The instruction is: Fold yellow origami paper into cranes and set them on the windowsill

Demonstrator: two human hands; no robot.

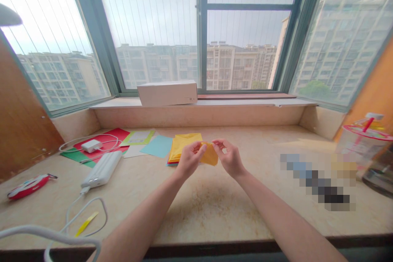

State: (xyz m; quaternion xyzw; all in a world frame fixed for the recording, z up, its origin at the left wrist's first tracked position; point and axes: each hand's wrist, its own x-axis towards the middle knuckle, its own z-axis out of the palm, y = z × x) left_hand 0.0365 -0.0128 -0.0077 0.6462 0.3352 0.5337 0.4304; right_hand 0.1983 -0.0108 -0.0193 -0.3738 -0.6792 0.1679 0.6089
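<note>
Between my two hands is a small piece of yellow paper, raised over the table. My left hand pinches its left edge with thumb and fingers closed. At the upper right corner, my right hand grips it between thumb and fingertips. Whether the paper is folded I cannot tell. Just behind and left of my left hand lies a stack of yellow paper, with red and blue edges showing beneath. My left hand partly covers that stack.
Light blue paper, red paper and green paper lie left. A white power bank, a cable, a white charger and a red-and-white item are nearby. A white box stands on the sill; a plastic jug stands right.
</note>
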